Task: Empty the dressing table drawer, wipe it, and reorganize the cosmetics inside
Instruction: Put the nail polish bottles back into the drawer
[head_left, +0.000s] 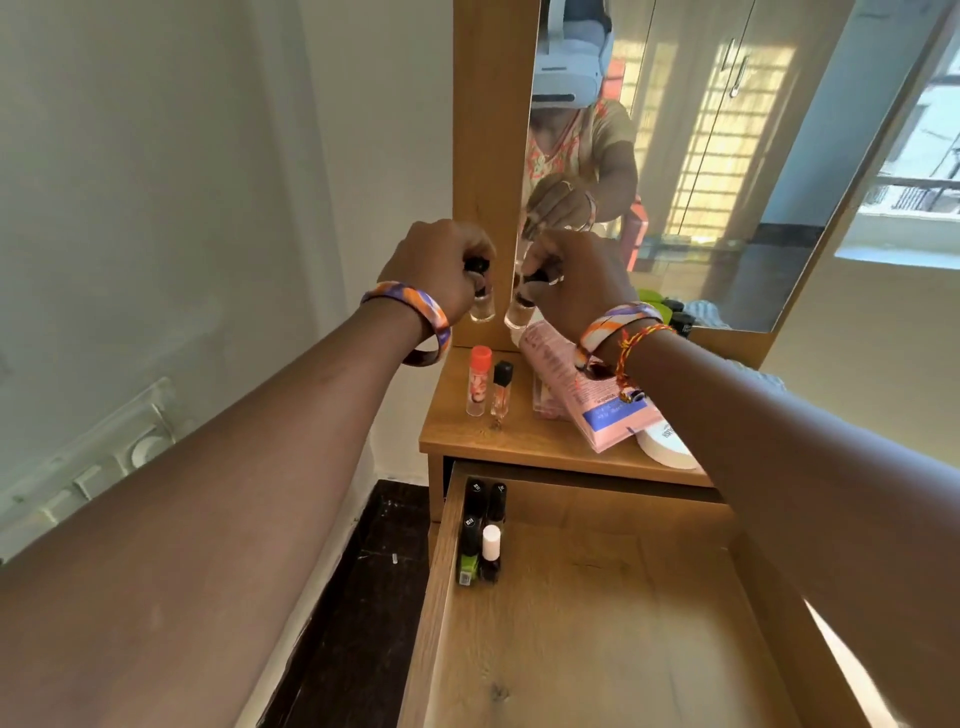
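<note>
The wooden drawer (597, 649) stands pulled open below me, with several nail polish bottles (480, 535) grouped in its back left corner. Above the dressing table top (467, 436), my left hand (441, 270) grips a small clear vial with a black cap (482, 306). My right hand (576, 280) grips a second clear vial with a black cap (518, 312). Both vials hang upright, close together, in front of the mirror frame. On the top stand a clear tube with a red cap (478, 382) and a small bottle with a black cap (501, 389).
A pink tube (571, 395) and a white round jar (667, 447) lie on the table top under my right forearm. The mirror (701, 156) rises behind, with green and dark items at its foot (670, 309). A white wall stands at the left and dark floor (353, 597) beside the drawer.
</note>
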